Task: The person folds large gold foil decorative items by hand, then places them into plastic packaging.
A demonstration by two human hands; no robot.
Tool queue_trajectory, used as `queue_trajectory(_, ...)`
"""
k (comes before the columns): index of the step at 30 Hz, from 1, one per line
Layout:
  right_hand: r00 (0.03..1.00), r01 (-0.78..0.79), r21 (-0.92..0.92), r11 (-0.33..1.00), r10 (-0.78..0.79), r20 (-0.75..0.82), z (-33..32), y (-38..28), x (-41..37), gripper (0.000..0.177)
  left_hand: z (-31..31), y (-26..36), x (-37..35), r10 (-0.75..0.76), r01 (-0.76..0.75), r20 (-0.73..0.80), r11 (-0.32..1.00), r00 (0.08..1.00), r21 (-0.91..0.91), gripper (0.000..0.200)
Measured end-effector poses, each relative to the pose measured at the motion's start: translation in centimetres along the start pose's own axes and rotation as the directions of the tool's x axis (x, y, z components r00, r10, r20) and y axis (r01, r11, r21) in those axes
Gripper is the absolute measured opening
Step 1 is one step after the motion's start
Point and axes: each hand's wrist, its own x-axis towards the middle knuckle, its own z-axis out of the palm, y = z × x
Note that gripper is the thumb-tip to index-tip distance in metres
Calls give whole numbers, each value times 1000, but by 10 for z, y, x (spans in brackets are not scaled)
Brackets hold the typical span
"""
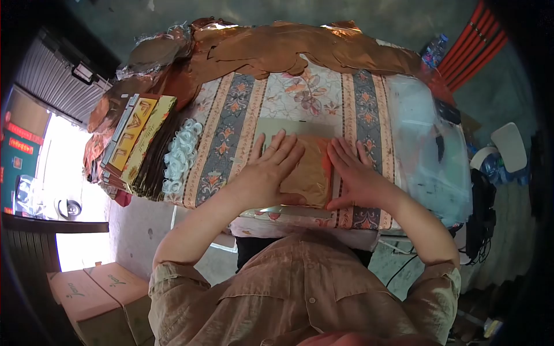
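Note:
A flat golden-brown foil piece (309, 170) lies near the front edge of the table, with an orange strip along its right side. My left hand (265, 176) rests on its left part, palm down, fingers stretched out and thumb along the near edge. At its right edge lies my right hand (359, 177), fingers straight and thumb apart, touching the orange side. Just beyond the foil piece shows a flat grey-beige sheet (283, 126), partly covered by it. Whether anything is inside the foil piece is hidden.
A patterned tablecloth (303, 95) covers the table. Brown foil sheets (288, 49) lie along the back. On the left are stacked printed cards (138, 147) and white curled pieces (183, 153); clear plastic bags (427, 150) lie right. Cardboard boxes (101, 294) stand on the floor.

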Motion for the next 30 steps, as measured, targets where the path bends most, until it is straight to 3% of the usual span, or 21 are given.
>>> queue_trajectory(19,998,26,-47,999,-23,52,-7,-15,12,129,8,-8,-2,92,-96,-85,995,992,-34,99)
queue_trajectory(28,996,-61,26,998,59,74,-6,-26,21,129,0,-11,-3,123,-128,-100,991,987,-40,99)
queue_trajectory(30,998,-31,-14,999,31,53,-2,-23,21,128,-8,-7,-6,58,-61,-91,997,994,-35,97)
